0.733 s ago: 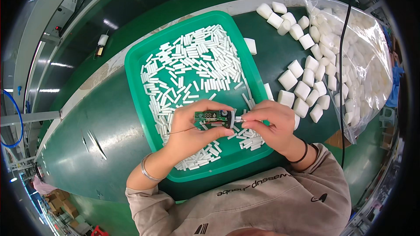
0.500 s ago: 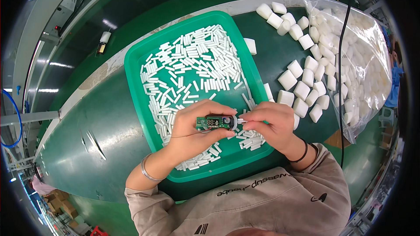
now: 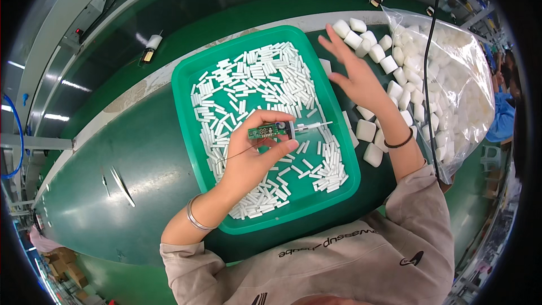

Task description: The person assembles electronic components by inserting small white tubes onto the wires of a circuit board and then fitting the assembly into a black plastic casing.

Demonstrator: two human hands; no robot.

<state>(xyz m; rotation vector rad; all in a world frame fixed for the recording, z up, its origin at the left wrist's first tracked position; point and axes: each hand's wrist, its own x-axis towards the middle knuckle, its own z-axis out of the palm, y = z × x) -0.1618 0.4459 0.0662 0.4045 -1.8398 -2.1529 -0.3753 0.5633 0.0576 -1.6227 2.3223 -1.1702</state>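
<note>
My left hand (image 3: 257, 152) holds a small green circuit board (image 3: 270, 131) with a thin white piece sticking out of its right end, above a green plastic tray (image 3: 186, 79). Several small white sticks (image 3: 254, 73) fill the tray. My right hand (image 3: 355, 73) is open, fingers spread, reaching over the tray's right rim toward a cluster of white square caps (image 3: 389, 65) on the table. It holds nothing.
A clear plastic bag (image 3: 457, 79) full of white caps lies at the right, with a black cable (image 3: 430, 51) hanging across it. The green table (image 3: 113, 158) has a pale strip along its far edge. Another person's sleeve (image 3: 499, 113) shows at far right.
My right hand has let go of the board and moved up and right toward the white caps. My left hand still holds the board over the tray.
</note>
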